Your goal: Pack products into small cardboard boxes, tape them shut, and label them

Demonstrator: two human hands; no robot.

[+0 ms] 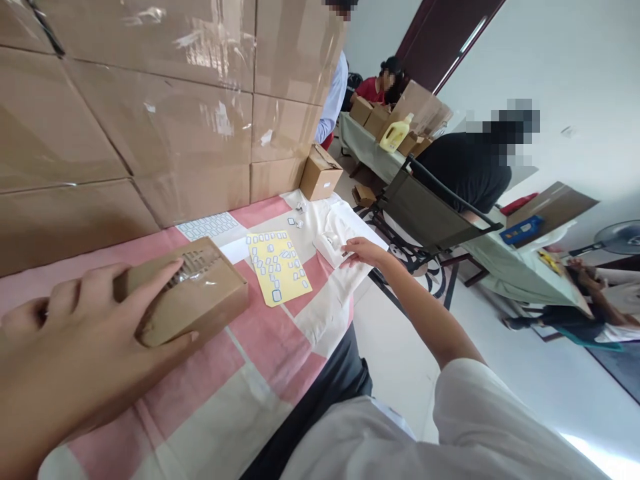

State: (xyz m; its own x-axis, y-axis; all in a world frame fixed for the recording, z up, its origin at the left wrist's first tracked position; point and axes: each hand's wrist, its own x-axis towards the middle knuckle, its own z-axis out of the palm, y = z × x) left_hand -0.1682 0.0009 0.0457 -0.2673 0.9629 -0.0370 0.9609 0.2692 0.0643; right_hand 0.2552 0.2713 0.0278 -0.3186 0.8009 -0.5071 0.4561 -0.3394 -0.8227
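My left hand (90, 333) grips a brown cardboard box (220, 283) at the table's left side, thumb and fingers spread across its torn, taped top. Out to the right, at the table's far edge, my right hand (367, 252) has its fingers closed on a crumpled white wrapper (331, 245); its exact kind is unclear. Between both hands lies a yellow sheet (260, 290) with small blue-edged white stickers on it. Beyond the held box, a white sheet with rows of similar stickers (210, 227) rests flat. A few loose scraps (295, 222) lie past the yellow sheet.
Stacked cardboard boxes (195, 147) form a wall along the table's far left side. A small carton (321, 175) stands at the far end of the pink-and-white tablecloth (265, 337). Other people sit at green-covered tables; a folding chair (430, 213) and yellow jug (397, 135) are there.
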